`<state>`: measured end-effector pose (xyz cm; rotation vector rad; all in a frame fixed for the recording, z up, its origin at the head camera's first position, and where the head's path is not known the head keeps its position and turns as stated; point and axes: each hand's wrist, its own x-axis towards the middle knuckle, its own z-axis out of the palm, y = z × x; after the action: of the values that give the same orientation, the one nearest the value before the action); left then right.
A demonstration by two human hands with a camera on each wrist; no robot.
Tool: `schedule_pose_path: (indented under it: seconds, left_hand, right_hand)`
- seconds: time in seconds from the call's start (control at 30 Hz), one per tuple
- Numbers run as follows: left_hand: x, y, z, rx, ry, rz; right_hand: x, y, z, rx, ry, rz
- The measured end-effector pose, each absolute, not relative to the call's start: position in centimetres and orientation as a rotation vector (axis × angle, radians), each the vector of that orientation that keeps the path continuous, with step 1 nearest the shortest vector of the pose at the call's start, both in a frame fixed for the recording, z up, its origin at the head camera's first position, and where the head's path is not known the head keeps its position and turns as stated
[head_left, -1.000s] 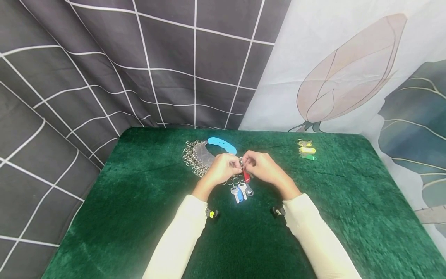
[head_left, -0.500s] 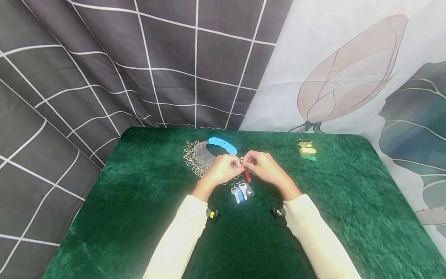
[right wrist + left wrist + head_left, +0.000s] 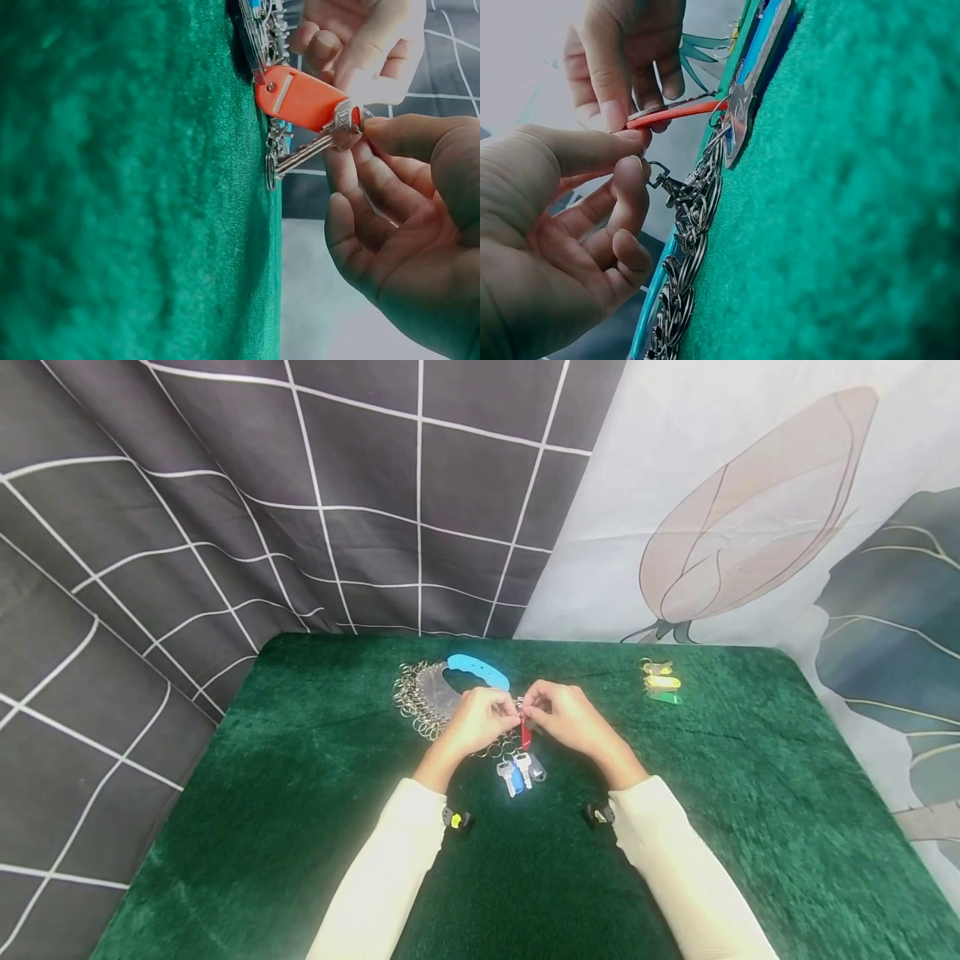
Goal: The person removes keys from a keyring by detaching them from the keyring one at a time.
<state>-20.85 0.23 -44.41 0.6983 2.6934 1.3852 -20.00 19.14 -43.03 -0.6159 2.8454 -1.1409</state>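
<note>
Both hands meet above the near right end of a curved clear plate [image 3: 438, 689] with a blue handle [image 3: 478, 670] and many metal rings along its edge. My left hand [image 3: 483, 720] pinches a small metal ring between thumb and index finger; a swivel clasp [image 3: 676, 189] hangs beside its fingertips. Close against it, my right hand [image 3: 566, 717] pinches the key ring at the head of a silver key [image 3: 307, 154]. A red key tag [image 3: 304, 99] hangs from there, between the hands. What joins the two rings is hidden by the fingertips.
Just below the hands lie silver keys [image 3: 506, 777] with a blue tag [image 3: 517, 779] and a dark grey tag [image 3: 537, 768]. Farther right on the green cloth [image 3: 750, 777] are a yellow tag [image 3: 662, 682] and a green tag [image 3: 664, 697] with keys. A grid-patterned curtain [image 3: 360, 460] stands behind.
The red tag has turned between the fingers and now hangs straighter down, where it leaned right before. Both hands stay in almost the same place, and the plate and loose keys have not moved.
</note>
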Motion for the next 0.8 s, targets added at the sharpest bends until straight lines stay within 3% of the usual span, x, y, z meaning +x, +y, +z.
schedule_pose_path:
  seconds: [0.27,0.8]
  left_hand:
    - [-20.73,0.28,-44.39,0.54,2.569,1.49]
    - [-20.91,0.18,-44.35,0.618,2.626,1.37]
  right_hand:
    - [-20.04,19.07,-43.1,-0.555,2.84,-1.156]
    - [-20.02,19.0,-43.1,-0.539,2.833,-1.179]
